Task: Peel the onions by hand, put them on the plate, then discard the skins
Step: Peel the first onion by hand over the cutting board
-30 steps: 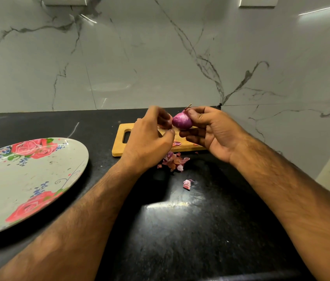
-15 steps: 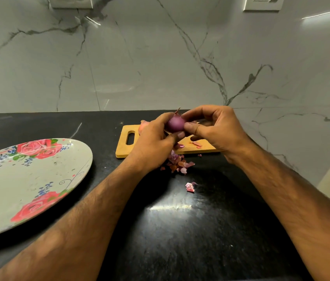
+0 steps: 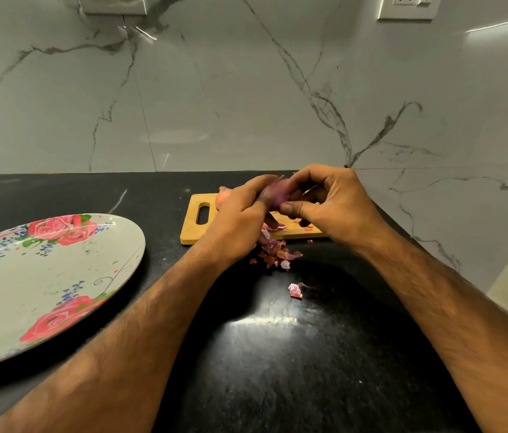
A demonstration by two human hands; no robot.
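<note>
A small purple onion is held above the wooden cutting board, mostly hidden between both hands. My left hand grips it from the left with fingers curled over it. From the right, my right hand holds it with thumb and fingertips. Another onion, with pinkish skin, peeks out on the board behind my left hand. Torn skins lie in a pile at the board's front edge, and one scrap lies nearer me. The floral plate sits at the left with nothing on it.
The black countertop runs back to a marble wall with sockets near the top. At the right the counter ends against a marble side wall.
The hands have closed tighter round the onion, which is now more hidden and blurred as it turns between the fingers. The skin pile and plate have not moved.
</note>
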